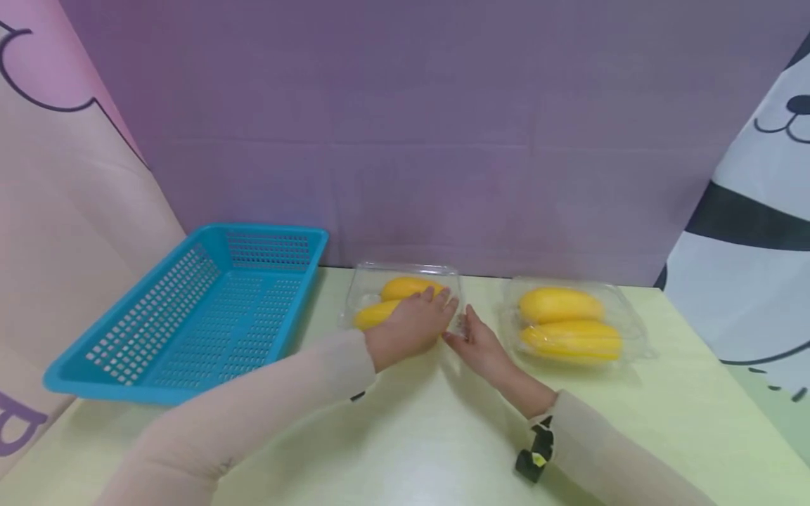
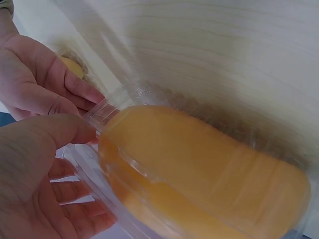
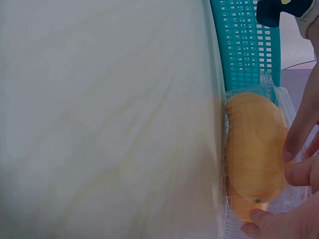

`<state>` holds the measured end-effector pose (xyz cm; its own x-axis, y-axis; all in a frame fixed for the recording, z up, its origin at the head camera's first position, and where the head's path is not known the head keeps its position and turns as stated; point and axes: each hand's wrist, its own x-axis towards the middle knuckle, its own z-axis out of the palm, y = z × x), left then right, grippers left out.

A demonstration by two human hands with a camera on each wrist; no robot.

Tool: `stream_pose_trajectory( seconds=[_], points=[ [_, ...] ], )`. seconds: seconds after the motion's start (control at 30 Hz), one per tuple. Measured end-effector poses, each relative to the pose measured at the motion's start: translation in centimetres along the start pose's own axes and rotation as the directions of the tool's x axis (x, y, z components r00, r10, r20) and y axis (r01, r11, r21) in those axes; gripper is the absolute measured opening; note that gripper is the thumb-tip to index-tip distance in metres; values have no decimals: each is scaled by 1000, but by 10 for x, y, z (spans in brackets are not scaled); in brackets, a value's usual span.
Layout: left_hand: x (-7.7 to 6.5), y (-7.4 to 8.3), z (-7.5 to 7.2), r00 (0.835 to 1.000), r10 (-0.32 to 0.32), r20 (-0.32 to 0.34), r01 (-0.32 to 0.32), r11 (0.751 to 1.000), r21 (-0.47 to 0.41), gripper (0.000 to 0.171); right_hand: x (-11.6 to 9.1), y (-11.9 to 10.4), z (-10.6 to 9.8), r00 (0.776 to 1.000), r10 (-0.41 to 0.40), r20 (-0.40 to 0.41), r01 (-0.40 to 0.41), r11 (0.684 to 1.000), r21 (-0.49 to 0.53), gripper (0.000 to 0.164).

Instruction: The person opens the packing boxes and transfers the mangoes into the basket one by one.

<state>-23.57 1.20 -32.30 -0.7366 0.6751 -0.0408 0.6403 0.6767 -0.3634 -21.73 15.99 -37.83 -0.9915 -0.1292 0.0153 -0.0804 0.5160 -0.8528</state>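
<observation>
A clear plastic clamshell box [image 1: 408,268] holds two long yellow fruits [image 1: 377,314], which look like mangoes. My left hand [image 1: 418,320] lies over the lid, fingers fairly straight and spread. In the left wrist view its thumb [image 2: 70,128] meets the box's rim near one corner. My right hand [image 1: 484,351] is at the box's right front corner, pinching the edge between thumb and fingers. The two hands almost meet there. In the right wrist view one yellow fruit [image 3: 255,149] shows plainly through the plastic; the other is partly hidden beneath it.
A second clear box [image 1: 623,309] with two yellow fruits [image 1: 563,306] stands on the right. To the left is a blue perforated basket [image 1: 237,316]. Behind the pale table [image 1: 405,436] hangs a purple cloth [image 1: 430,140], with printed cloths at both sides.
</observation>
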Motion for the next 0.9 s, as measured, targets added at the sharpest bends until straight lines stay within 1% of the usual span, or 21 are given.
stream_pose_trajectory(
  seconds=[0.13,0.2,0.4,0.5,0.57,0.73,0.9],
  points=[
    [2,2,0,1000,-13,6,13,1000,-7,55,-1,-1,0,1000,-9,-6,9,1000,-15,79],
    [2,3,-1,1000,-22,14,22,1000,4,55,-1,-1,0,1000,-17,-7,17,1000,-21,78],
    [4,7,-1,999,-20,28,16,992,124,55,-1,0,0,1000,-17,-2,17,999,-33,77],
    [5,8,0,1000,-14,18,11,987,161,55,-1,1,0,1000,-18,-3,18,999,-33,77],
    [6,8,1,1000,3,-6,-2,982,191,52,0,2,1,1000,-27,-3,27,999,-33,77],
    [10,5,-1,995,73,-74,-58,982,182,45,-2,2,1,998,-57,-7,56,998,-28,75],
    [13,2,-1,988,123,-91,-109,983,149,43,-1,2,2,997,-74,-17,73,997,-27,72]
  ],
)
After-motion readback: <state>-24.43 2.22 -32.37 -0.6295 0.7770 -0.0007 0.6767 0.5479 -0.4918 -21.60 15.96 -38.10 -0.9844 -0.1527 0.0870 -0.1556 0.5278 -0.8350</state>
